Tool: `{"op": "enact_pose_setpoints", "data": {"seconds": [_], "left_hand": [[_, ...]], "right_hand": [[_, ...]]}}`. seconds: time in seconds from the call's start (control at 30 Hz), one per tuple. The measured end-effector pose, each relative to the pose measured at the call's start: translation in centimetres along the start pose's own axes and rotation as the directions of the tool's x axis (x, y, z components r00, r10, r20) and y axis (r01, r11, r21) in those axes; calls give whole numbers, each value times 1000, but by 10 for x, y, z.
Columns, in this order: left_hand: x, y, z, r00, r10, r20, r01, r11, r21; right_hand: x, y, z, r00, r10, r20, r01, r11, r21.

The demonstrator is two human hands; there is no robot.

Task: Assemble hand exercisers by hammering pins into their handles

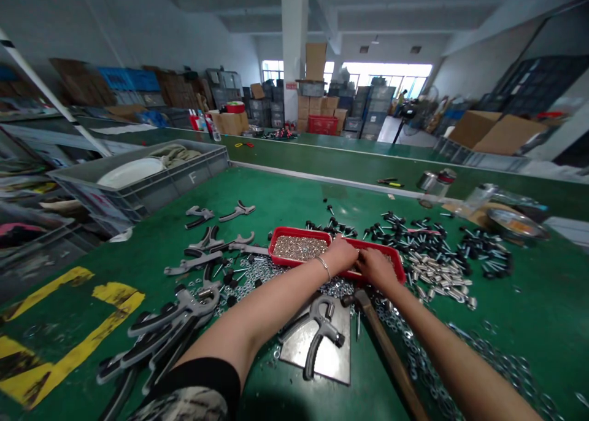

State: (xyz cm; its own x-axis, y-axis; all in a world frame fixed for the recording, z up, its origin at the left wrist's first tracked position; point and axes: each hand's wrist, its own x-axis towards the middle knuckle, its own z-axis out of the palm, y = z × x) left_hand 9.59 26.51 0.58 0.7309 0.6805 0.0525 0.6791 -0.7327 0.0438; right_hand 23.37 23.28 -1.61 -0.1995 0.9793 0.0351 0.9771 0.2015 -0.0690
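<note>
My left hand point(339, 255), with a bracelet at the wrist, is at the inner end of the right red tray point(399, 267). Its fingers are curled together, and what they hold is hidden. Close beside it, my right hand point(377, 266) reaches into the same tray, fingertips pinched around something too small to name. The left red tray point(276, 261) holds many tiny metal parts. Below my hands, a grey-and-black hand grip exerciser point(322, 329) lies on a metal plate point(338, 369). A hammer point(384, 341) with a wooden handle rests right of the plate.
More grey hand grip parts point(184, 310) are piled at left. Black-headed bolts point(414, 240), metal sleeves point(442, 277) and washers point(414, 347) are spread at right. A grey crate point(184, 178) stands at back left. Jars point(439, 185) and a metal bowl point(515, 224) stand at back right.
</note>
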Motion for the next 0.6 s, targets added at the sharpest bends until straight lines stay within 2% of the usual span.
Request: {"op": "enact_pose_setpoints", "data": {"seconds": [0.13, 0.27, 0.33, 0.4, 0.47, 0.5, 0.6], "left_hand": [[-10, 0, 5, 995, -78, -65, 75, 996, -51], [-24, 1, -4, 974, -153, -165, 127, 980, -155], [-40, 3, -11, 967, -168, -190, 128, 971, -204], [-66, 4, -17, 957, -183, -226, 107, 943, -314], [-102, 6, -18, 935, -253, -249, 96, 856, -508], [-121, 8, -17, 920, -318, -229, 113, 775, -622], [-173, 17, -4, 864, -503, -38, 232, 463, -855]], "right_hand": [[-4, 1, 3, 1000, 10, -9, -10, 1000, -17], [-6, -6, -3, 999, -38, -23, 37, 998, -49], [-3, -12, -7, 998, -65, -26, 63, 996, -61], [2, -16, -8, 997, -74, -15, 73, 995, -69], [6, -19, -7, 998, -67, 6, 67, 995, -76], [8, -20, -7, 998, -62, 16, 63, 995, -81], [9, -22, -6, 998, -66, 23, 68, 993, -95]]}}
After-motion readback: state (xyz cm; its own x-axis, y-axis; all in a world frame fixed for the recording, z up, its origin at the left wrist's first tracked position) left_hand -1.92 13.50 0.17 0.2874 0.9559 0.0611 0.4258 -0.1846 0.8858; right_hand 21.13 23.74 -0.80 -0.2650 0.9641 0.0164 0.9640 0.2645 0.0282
